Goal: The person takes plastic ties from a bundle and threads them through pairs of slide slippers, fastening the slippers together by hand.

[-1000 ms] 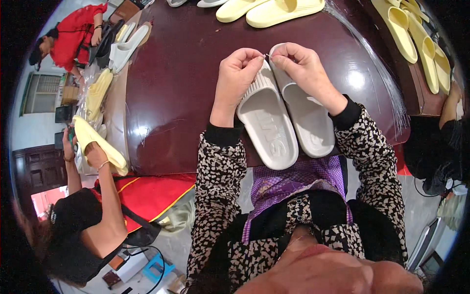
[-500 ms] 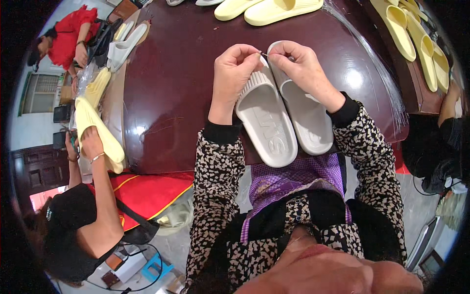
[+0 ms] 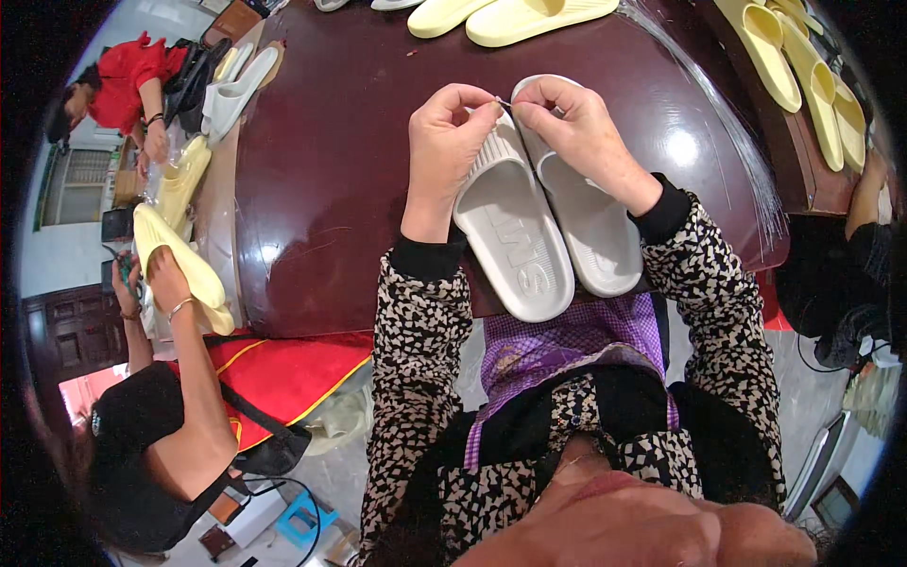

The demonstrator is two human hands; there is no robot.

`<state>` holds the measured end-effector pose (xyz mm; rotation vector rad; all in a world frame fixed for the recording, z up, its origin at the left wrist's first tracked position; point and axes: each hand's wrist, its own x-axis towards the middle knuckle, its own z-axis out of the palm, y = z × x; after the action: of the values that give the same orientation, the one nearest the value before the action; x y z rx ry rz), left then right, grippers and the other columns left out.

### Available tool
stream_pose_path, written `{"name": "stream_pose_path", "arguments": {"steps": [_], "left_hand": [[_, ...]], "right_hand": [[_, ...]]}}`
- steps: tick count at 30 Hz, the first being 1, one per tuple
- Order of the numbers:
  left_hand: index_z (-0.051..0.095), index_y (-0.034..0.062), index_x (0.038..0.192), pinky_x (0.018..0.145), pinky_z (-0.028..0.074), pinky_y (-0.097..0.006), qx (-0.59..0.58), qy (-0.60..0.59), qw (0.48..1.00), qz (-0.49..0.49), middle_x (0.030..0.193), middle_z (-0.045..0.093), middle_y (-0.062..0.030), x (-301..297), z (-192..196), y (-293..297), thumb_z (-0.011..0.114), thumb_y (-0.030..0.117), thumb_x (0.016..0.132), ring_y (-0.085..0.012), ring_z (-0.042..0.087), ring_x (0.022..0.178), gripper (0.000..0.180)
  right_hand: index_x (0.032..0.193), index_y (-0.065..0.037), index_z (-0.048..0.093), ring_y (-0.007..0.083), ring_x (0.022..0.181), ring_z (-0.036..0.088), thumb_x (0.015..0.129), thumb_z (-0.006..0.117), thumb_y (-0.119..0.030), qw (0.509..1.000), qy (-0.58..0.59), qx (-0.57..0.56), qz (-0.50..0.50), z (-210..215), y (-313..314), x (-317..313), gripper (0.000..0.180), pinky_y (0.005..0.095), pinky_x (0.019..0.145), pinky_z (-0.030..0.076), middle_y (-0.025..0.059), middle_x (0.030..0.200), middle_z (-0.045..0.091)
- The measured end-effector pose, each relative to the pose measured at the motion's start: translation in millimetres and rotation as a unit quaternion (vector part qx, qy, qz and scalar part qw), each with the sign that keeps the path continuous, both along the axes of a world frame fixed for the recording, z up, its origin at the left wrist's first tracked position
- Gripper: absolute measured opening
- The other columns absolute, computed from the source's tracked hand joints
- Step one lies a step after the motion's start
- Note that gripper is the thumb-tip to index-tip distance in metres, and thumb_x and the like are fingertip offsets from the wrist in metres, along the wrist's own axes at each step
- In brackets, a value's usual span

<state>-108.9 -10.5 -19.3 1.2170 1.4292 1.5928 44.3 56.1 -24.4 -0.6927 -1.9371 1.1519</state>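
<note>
A pair of pale grey slides [image 3: 543, 227] lies side by side at the centre of the frame on a dark red-brown bench [image 3: 331, 161], heels overhanging the near edge toward the person's lap, toes pointing toward the top of the frame. The long axis of both runs from lower right to upper left, slightly tilted. The left hand [image 3: 449, 128] and the right hand [image 3: 572, 123] meet just above the toe ends, each closed to a fingertip pinch with the remaining fingers curled; between them a fine thread or plastic tie [image 3: 505, 102] seems to run, though it is too thin to identify with certainty. The left hand rests over the strap of the left slide [image 3: 510, 231], the right hand over the toe of the right slide [image 3: 586, 222], so each hand is equally close to its own shoe and the join lies directly between them. At the top edge, pale yellow slides [image 3: 529, 17] sit on the bench. At the left of the frame, a co-worker in black holds a yellow slide [image 3: 184, 269]; another person in red [image 3: 128, 80] works at the upper left.
</note>
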Motion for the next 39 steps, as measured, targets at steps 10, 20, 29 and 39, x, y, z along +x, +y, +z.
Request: {"name": "stream_pose_path", "arguments": {"steps": [10, 20, 29, 39], "left_hand": [[0.064, 0.0012, 0.080, 0.053, 0.040, -0.017, -0.015, 0.018, 1.000, 0.005, 0.071, 0.060, 0.0036, -1, -1, 0, 0.065, 0.002, 0.078, -0.0006, 0.048, 0.059, 0.003], [0.064, -0.0007, 0.083, 0.058, 0.042, -0.018, -0.027, 0.000, 0.999, -0.034, 0.073, 0.061, 0.0016, -6, 6, 6, 0.063, 0.001, 0.079, -0.0032, 0.052, 0.064, 0.005], [0.061, -0.0015, 0.085, 0.059, 0.041, -0.020, -0.075, 0.042, 0.995, -0.049, 0.075, 0.058, -0.0001, 17, 26, 22, 0.061, 0.004, 0.081, -0.0068, 0.052, 0.067, 0.007], [0.060, 0.0009, 0.079, 0.053, 0.038, -0.017, -0.085, -0.056, 0.992, -0.069, 0.067, 0.057, 0.0011, 51, 35, 35, 0.063, 0.002, 0.079, -0.0049, 0.049, 0.058, 0.003]], "right_hand": [[0.087, 0.001, 0.059, 0.0032, 0.067, 0.047, 0.088, 0.057, -0.009, 1.000, 0.002, -0.015, 0.005, -3, 0, -1, 0.010, 0.0199, 0.059, 0.042, -0.0035, 0.074, 0.054], [0.087, 0.001, 0.060, 0.0071, 0.068, 0.051, 0.086, 0.057, -0.008, 1.000, 0.013, 0.001, 0.002, 7, 4, -4, 0.009, 0.0233, 0.061, 0.044, 0.0005, 0.073, 0.056], [0.076, -0.002, 0.059, 0.0298, 0.066, 0.059, 0.077, 0.059, -0.009, 0.988, 0.069, 0.141, -0.013, 8, 31, 20, 0.008, 0.0381, 0.061, 0.046, 0.0149, 0.069, 0.059], [0.070, 0.003, 0.060, 0.0304, 0.064, 0.063, 0.074, 0.060, -0.009, 0.984, 0.097, 0.151, -0.013, 26, 40, 58, 0.013, 0.0378, 0.061, 0.050, 0.0172, 0.066, 0.062]]}}
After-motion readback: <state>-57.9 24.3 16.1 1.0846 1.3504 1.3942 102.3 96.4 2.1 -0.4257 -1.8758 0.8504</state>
